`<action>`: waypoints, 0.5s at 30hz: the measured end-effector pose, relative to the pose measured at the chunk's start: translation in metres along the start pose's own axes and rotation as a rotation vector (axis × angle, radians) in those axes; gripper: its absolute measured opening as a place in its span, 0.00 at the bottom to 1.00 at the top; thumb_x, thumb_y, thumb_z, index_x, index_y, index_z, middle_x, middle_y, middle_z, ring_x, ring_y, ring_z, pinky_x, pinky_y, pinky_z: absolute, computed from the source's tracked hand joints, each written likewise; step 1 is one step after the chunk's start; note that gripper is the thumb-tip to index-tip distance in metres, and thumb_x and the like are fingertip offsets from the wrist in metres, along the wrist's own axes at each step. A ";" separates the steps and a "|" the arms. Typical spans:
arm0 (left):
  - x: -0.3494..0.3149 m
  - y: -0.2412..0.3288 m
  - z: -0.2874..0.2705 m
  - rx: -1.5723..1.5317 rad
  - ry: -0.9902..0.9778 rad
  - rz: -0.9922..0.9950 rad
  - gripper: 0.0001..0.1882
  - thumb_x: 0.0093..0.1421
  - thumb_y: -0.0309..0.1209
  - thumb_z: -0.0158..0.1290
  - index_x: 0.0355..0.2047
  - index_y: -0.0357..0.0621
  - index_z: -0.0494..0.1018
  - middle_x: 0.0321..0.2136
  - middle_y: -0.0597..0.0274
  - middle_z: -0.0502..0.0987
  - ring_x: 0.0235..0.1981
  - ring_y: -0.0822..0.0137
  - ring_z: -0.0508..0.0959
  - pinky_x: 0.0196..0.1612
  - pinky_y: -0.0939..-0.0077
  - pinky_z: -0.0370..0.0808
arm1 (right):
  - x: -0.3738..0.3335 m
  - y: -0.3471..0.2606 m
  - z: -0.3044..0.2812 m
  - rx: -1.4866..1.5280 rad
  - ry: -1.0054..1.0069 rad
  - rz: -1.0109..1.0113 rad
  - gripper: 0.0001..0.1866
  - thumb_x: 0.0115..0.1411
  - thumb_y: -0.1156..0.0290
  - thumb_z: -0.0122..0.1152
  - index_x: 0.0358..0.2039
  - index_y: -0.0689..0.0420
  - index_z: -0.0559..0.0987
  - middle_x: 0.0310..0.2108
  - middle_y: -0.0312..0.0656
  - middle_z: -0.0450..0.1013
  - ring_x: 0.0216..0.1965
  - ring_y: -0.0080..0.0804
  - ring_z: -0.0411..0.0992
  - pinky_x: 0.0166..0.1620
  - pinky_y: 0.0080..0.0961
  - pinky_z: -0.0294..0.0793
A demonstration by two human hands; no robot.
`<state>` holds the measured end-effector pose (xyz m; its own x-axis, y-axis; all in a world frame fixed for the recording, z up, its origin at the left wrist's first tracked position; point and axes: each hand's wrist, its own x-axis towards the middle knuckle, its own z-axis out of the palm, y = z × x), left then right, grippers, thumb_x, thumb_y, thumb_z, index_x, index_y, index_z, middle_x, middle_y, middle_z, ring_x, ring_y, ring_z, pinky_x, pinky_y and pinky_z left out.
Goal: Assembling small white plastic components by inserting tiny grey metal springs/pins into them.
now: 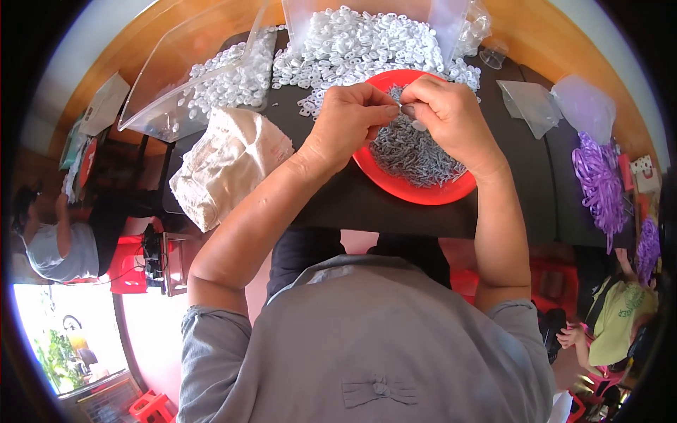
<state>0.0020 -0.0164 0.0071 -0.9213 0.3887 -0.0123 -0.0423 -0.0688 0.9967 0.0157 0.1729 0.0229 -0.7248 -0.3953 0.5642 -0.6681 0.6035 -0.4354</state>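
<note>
Over the round red plastic bowl (395, 192) of slim grey pieces (416, 158), I'm holding a small white rounded plastic piece (418, 125), prob. light, stiff, slippery, best held by its rim, w/ R hand (453, 120), L hand's (345, 121) fingers pinching narrow, contents unclear.

This looks like a small, informal workshop; whether it occupies a home or a shop, the view cannot settle. White parts (367, 42) lie heaped in bulk on the dark worktop (324, 204), near a red basin (412, 194) of grey pieces (423, 158). Purple ribbon (599, 183) is bundled at the right. Other people, one at left (67, 248) and one at right (624, 321), share the room, with a red stool (150, 409) near a bright opening.
</note>
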 end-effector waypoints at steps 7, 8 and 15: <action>0.009 0.007 0.004 -0.098 -0.008 -0.121 0.07 0.60 0.29 0.57 0.33 0.36 0.76 0.22 0.66 0.74 0.19 0.78 0.69 0.17 0.85 0.61 | 0.001 0.000 0.000 -0.125 0.080 -0.047 0.06 0.52 0.86 0.55 0.31 0.63 0.75 0.26 0.42 0.73 0.27 0.33 0.74 0.31 0.26 0.71; 0.010 0.009 0.002 -0.177 -0.036 -0.178 0.08 0.61 0.29 0.56 0.33 0.35 0.75 0.23 0.65 0.74 0.20 0.77 0.69 0.18 0.85 0.61 | 0.001 0.000 0.000 -0.128 0.082 -0.046 0.06 0.52 0.86 0.55 0.31 0.63 0.75 0.26 0.42 0.73 0.27 0.33 0.74 0.31 0.26 0.71; 0.018 0.009 -0.003 -0.417 -0.208 -0.257 0.07 0.63 0.28 0.51 0.33 0.34 0.72 0.26 0.62 0.71 0.22 0.74 0.67 0.17 0.82 0.59 | 0.002 -0.001 -0.002 0.222 0.166 0.055 0.05 0.54 0.86 0.56 0.30 0.64 0.77 0.24 0.36 0.70 0.26 0.21 0.69 0.30 0.18 0.67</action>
<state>-0.0159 -0.0133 0.0159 -0.7667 0.6121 -0.1936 -0.4459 -0.2907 0.8466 0.0157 0.1726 0.0258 -0.7356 -0.2361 0.6350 -0.6625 0.4469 -0.6012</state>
